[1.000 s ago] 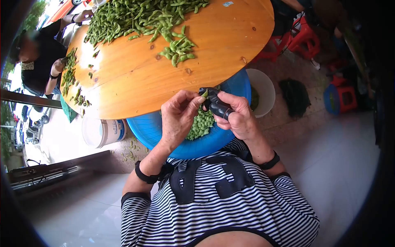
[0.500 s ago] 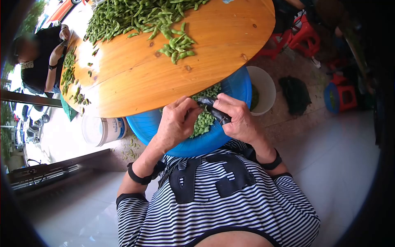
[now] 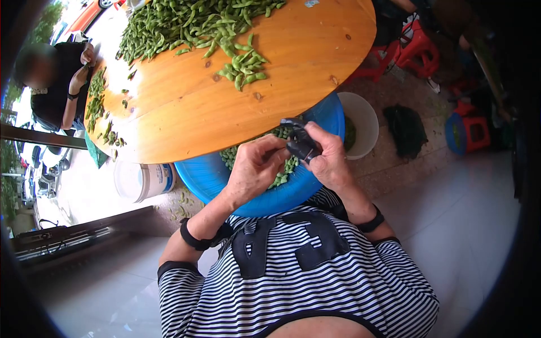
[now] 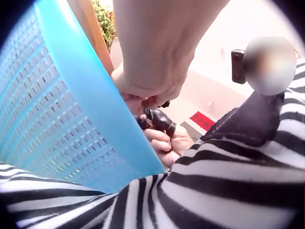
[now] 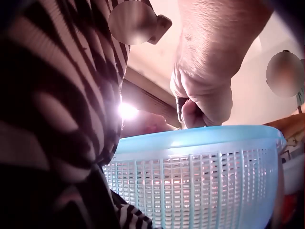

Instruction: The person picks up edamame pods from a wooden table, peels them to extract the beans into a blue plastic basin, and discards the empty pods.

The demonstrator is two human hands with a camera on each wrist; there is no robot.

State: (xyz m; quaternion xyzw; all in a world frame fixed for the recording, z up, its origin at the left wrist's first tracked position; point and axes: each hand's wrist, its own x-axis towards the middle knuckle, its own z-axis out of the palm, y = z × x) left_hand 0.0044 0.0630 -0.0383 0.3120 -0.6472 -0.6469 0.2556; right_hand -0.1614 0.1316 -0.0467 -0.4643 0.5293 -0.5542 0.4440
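Observation:
My left hand (image 3: 255, 172) is over the blue plastic basket (image 3: 211, 194), its thumb and fingertips pinched together. What lies between them is hidden; a green edamame pod showed there a second ago. Close against those fingertips is my right hand (image 3: 331, 159), with black covers (image 3: 304, 145) on its thumb and index finger. Its fingers curve toward the left hand, and I cannot tell whether they grip the pod. Shelled green beans (image 3: 230, 156) lie in the basket below. In the left wrist view a black cover (image 4: 161, 120) meets the left fingertips beside the basket's rim (image 4: 95, 90).
A wooden table (image 3: 225, 115) overhangs the basket's far side, bearing a large heap of edamame pods (image 3: 186, 25). White buckets stand left (image 3: 132, 180) and right (image 3: 360, 127). Red stools (image 3: 417, 53) are at the right. Across the table, another person (image 3: 59, 84) handles something small.
The pod seen between my hands a second ago is now out of sight. My left hand dipped lower, then shifted slightly right; the right fingers have turned. The other person's hands came together.

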